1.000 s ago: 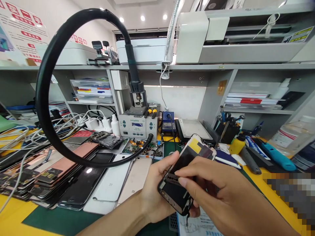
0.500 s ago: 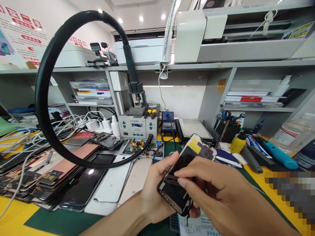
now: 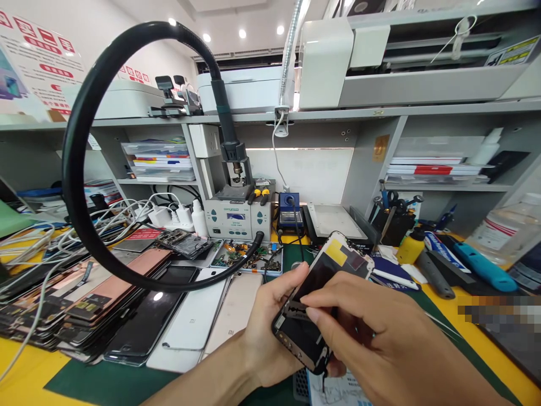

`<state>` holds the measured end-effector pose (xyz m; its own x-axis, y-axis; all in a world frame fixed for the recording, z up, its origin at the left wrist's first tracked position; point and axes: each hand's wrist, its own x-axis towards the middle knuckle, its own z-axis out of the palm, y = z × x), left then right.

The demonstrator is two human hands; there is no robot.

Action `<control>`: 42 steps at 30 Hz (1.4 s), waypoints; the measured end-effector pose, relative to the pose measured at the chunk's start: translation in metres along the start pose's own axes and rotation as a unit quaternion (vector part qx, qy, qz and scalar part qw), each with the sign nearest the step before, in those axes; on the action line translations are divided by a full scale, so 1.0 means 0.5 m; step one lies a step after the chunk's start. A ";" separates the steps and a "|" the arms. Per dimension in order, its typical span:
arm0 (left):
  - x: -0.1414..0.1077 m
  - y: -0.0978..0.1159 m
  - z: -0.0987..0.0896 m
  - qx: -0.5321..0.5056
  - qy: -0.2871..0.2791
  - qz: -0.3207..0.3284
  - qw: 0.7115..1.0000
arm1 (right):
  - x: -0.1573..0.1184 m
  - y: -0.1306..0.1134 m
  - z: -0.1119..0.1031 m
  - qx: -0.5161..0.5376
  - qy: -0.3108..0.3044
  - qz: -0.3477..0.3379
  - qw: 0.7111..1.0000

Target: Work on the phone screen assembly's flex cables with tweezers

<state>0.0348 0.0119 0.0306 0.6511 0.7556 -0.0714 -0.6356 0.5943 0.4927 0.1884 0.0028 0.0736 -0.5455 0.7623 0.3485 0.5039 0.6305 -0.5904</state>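
Note:
My left hand (image 3: 268, 327) is closed around a phone screen assembly (image 3: 305, 332), tilted with its back side up. The assembly has a black backing, a yellow patch near its far end and a small dangling flex cable at the near end. A thin razor blade (image 3: 295, 308) with a slotted cut-out lies against the backing. My right hand (image 3: 372, 332) pinches the blade's right side between thumb and index finger. The other right fingers curl beneath, partly hidden. Below the hands, a printed blue-and-white sheet (image 3: 338, 389) shows in part on the green mat (image 3: 122, 386).
Stacked phone parts (image 3: 118, 282) and white phones (image 3: 192, 321) lie left. A thick black hose (image 3: 74, 146) loops in front of a hot-air station (image 3: 236, 217). A tray of circuit boards (image 3: 247, 256) sits behind my hands. Right are a yellow bottle (image 3: 409, 248) and blue-handled tool (image 3: 484, 268).
The view has shifted very slightly. Both hands keep their grip, with the blade at nearly the same spot on the screen assembly.

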 end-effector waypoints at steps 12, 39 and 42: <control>-0.001 -0.005 -0.004 -0.018 0.009 0.011 1.000 | 0.004 0.005 0.002 0.001 0.002 -0.011 1.000; 0.001 -0.001 0.000 -0.009 0.024 0.004 1.000 | 0.003 0.011 0.009 -0.038 0.007 -0.030 0.999; -0.001 0.000 0.003 -0.008 0.022 0.004 1.000 | 0.004 0.009 0.008 -0.033 0.010 -0.028 0.999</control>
<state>0.0350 0.0112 0.0319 0.6268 0.7719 -0.1061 -0.6481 0.5921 0.4789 0.1867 0.0064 0.0686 -0.5616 0.7276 0.3941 0.5160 0.6802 -0.5206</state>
